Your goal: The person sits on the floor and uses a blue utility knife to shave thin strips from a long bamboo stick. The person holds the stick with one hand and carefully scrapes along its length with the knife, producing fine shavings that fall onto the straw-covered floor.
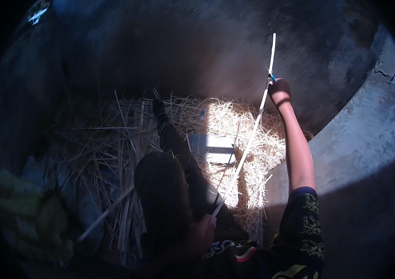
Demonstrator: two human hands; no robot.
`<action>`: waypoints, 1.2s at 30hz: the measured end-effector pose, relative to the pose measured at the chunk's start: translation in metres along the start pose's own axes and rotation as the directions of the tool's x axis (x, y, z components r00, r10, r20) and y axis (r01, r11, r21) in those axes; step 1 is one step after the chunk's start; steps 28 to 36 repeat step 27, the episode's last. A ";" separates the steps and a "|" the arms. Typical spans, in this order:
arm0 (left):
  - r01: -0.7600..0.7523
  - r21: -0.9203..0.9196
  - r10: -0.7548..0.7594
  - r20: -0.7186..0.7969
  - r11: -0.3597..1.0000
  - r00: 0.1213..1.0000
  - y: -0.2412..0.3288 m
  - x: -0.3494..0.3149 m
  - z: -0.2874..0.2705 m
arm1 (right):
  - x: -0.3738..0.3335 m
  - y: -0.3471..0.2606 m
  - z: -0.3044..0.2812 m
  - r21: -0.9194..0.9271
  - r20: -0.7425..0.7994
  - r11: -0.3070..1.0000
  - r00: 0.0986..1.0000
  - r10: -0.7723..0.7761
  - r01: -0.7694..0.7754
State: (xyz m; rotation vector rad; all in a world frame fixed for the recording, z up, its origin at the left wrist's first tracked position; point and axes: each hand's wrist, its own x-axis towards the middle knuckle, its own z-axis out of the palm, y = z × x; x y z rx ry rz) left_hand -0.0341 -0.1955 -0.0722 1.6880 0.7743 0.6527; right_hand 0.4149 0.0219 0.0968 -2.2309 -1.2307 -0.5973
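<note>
A long, thin, pale strip (248,144), like split bamboo or cane, slants up and to the right across my lap. My left hand (203,232), in deep shade, is closed around its lower end near my body. With my arm stretched far out, my right hand (279,89) is closed on a small knife-like tool (272,76) with a blue part. That tool touches or crosses the strip a little below its upper tip. Shade and distance hide the tool's exact form and most of the left fingers.
Shavings (225,111) cover the ground, brightly sunlit in the middle. A grey block (213,148) lies among them. Several long strips (125,186) are heaped left of my leg (162,186). Yellowish cloth or sacking (25,214) is at far left. A curved grey wall (355,135) stands right.
</note>
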 end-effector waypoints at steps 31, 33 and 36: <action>-0.075 -0.339 0.014 -0.180 0.938 0.984 0.096 0.069 -0.046 | -0.249 -0.140 -0.131 0.209 -0.038 0.777 0.799 -0.601 0.594; -0.075 -0.339 0.014 -0.180 0.938 0.984 0.096 0.069 -0.046 | -0.249 -0.140 -0.131 0.209 -0.038 0.777 0.799 -0.601 0.594; -0.075 -0.339 0.014 -0.180 0.938 0.984 0.096 0.069 -0.046 | -0.249 -0.140 -0.131 0.209 -0.038 0.777 0.799 -0.601 0.594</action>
